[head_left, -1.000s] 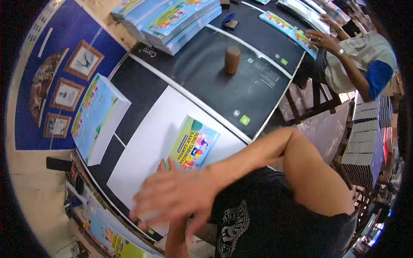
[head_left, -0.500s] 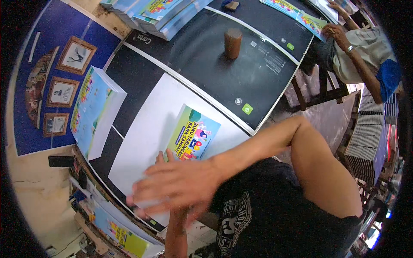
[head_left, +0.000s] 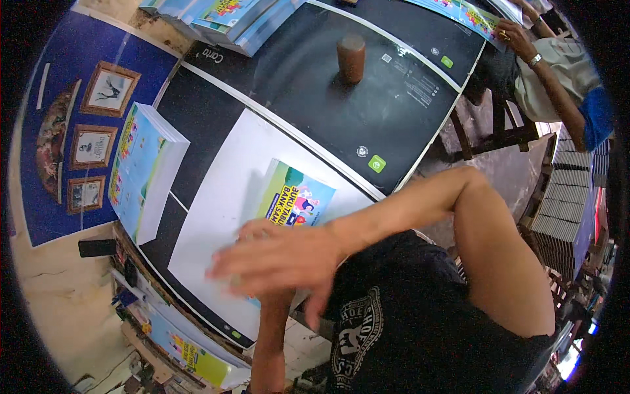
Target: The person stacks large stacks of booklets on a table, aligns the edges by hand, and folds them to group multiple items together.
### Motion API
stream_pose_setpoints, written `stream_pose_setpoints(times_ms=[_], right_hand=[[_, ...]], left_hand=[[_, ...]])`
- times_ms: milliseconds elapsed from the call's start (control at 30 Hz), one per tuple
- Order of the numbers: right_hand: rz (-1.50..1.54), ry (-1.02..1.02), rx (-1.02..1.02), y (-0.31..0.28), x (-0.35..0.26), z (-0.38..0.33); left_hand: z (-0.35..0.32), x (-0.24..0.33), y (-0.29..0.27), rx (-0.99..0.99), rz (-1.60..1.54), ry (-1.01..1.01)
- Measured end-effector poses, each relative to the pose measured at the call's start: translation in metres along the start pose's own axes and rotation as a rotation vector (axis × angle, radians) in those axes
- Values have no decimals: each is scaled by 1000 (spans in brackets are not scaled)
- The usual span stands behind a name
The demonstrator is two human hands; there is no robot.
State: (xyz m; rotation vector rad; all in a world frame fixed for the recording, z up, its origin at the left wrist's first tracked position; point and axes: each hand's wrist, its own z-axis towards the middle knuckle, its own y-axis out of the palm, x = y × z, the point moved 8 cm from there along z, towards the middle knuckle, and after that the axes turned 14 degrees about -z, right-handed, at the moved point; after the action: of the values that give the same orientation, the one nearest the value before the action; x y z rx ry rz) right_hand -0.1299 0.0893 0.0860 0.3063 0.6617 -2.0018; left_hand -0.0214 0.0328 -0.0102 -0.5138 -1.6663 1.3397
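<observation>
Head | colourful booklet (head_left: pixel 295 195) flat on white sheet (head_left: pixel 216 217) | right hand (head_left: pixel 279 259) above

You see a green-and-blue booklet (head_left: pixel 294 195) with pink and yellow patches on a white sheet (head_left: pixel 220 217); the surface (head_left: pixel 308 98) is black.

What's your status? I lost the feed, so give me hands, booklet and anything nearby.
Right hand open, blurred, over colourful booklet. Left hand mostly hidden beneath it. Booklet flat on white sheet. Booklet stack sits to the left, apart.
</observation>
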Motion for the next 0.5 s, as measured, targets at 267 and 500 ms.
stream_pose_setpoints(times_ms=[267, 500], right_hand=[[-306, 240, -203, 2, 65, -46], [-195, 81, -196, -9, 23, -14]], left_hand=[[4, 8, 0, -3, -20, 1], [1, 4, -5, 3, -24, -14]])
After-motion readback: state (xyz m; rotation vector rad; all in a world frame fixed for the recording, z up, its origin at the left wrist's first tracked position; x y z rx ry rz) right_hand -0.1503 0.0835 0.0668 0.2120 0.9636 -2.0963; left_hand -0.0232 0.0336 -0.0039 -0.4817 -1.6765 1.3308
